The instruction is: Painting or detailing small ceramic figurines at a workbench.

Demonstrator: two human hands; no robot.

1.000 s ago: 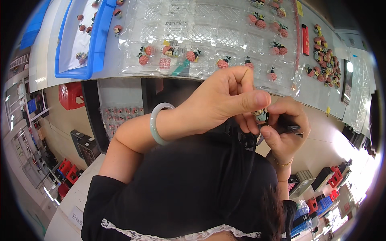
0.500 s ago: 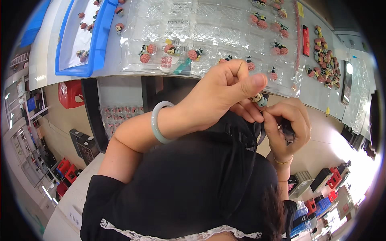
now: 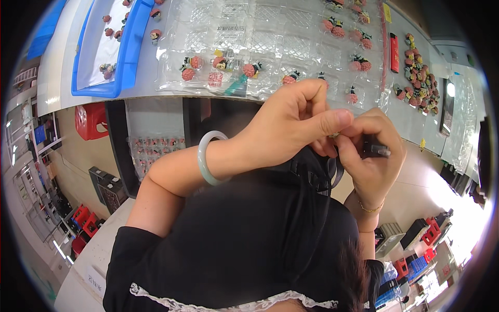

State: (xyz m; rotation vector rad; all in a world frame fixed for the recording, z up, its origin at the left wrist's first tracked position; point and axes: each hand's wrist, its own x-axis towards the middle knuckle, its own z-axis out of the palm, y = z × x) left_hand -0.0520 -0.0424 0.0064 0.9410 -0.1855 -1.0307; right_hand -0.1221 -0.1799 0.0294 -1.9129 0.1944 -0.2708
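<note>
In front of my chest, my left hand [image 3: 299, 117] is closed round a small painted figurine [image 3: 335, 135], which is almost wholly covered by fingers. The thumb and fingertips of my right hand [image 3: 377, 156] pinch at it from the right. Tucked in the palm of that hand is a dark, short, rod-like tool [image 3: 376, 150] with a greyish end; its kind cannot be made out. Just beyond my hands lies a clear plastic blister tray [image 3: 291, 49], where several small pink-and-black figurines [image 3: 189, 74] sit in its pockets.
At the far left stands a blue bin [image 3: 120, 78] with several figurines inside. A cluster of figurines [image 3: 420, 78] covers part of the table on the right, beside a red strip-shaped object [image 3: 394, 52]. Below the table edge are a red stool [image 3: 91, 122] and another filled tray [image 3: 158, 151].
My right hand has moved up and left, closer against my left hand. The figurine, whose face and pale blue part showed before, is now nearly hidden. The dark tool shows more.
</note>
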